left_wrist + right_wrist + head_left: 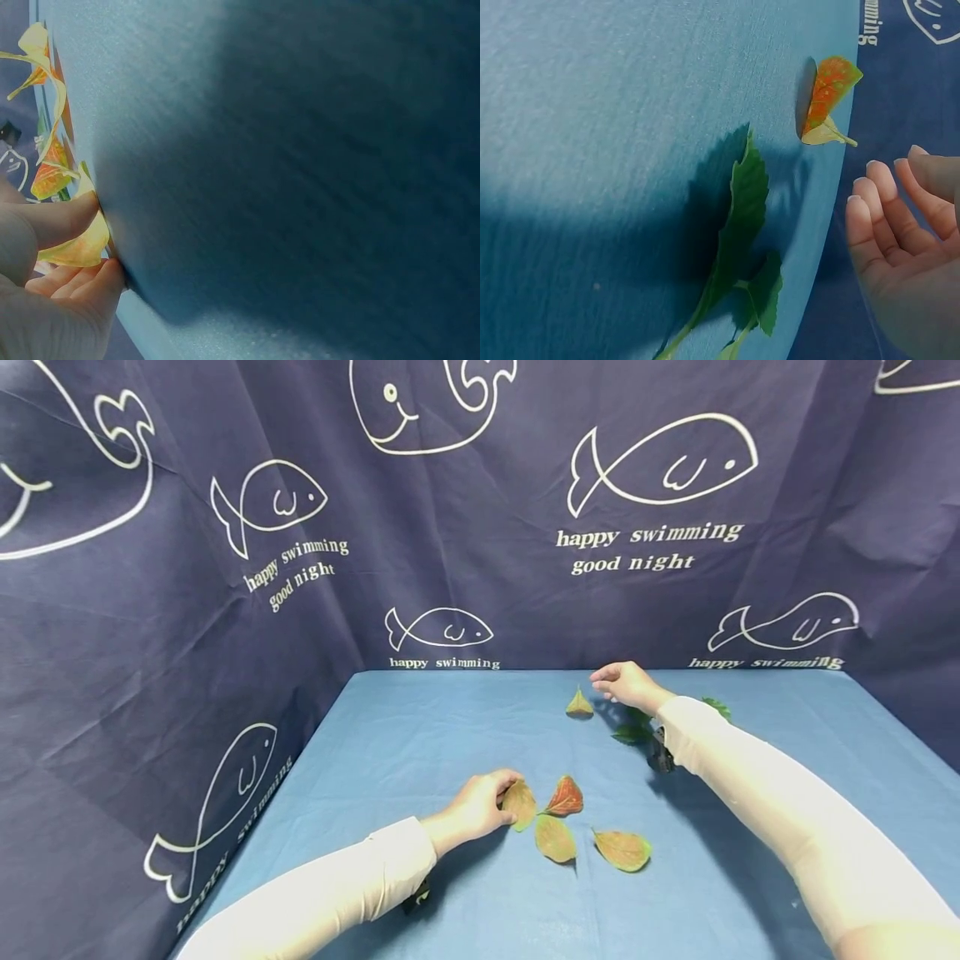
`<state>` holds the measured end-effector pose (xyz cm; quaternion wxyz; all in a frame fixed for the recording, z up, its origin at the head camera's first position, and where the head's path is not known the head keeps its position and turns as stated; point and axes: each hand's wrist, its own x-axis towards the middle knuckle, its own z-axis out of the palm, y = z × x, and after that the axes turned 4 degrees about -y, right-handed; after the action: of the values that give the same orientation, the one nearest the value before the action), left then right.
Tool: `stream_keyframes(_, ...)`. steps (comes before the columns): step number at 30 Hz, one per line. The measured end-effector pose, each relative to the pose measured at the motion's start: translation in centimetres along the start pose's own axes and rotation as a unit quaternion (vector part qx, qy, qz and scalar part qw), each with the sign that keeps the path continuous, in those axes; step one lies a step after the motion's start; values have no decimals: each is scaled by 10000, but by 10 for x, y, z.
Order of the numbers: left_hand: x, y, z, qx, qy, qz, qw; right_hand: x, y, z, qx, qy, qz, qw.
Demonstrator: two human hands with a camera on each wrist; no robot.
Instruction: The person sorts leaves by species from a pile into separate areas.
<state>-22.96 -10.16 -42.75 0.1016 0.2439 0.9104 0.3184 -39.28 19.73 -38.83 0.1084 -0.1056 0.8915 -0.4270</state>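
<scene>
My left hand [474, 808] grips a yellowish-brown leaf [519, 805] by its left edge, low over the blue cloth. In the left wrist view the thumb and fingers lie on both sides of that leaf [84, 246]. Beside it are a red leaf [566, 797], a yellow-green leaf [555, 838] and, farther right, another yellow-brown leaf [624, 850]. My right hand [632, 685] hovers near the far edge, its fingers loosely bent and holding nothing. Just left of it stands a small folded leaf [580, 704], orange-red on one face in the right wrist view.
Toothed green leaves [742, 202] lie under the right wrist, partly hidden by the arm in the head view. Another green leaf [717, 707] shows behind the right sleeve. Dark curtains [480, 527] with white fish drawings rise behind and left of the blue-covered table [375, 718].
</scene>
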Motion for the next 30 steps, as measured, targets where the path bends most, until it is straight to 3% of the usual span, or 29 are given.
stream_keyframes(13, -1, 1, 0, -24, 32, 22, 10000, -20, -8, 0, -130, -110, -649, 9977)
stream_keyframes(22, 0, 0, 1, 89, 10, 99, 9999, -32, -15, 10, 211, -814, -1069, 9907)
stream_keyframes(30, 1, 0, 1, -59, -31, 63, 10000, -44, -28, 19, 136, -1198, -1347, 9835)
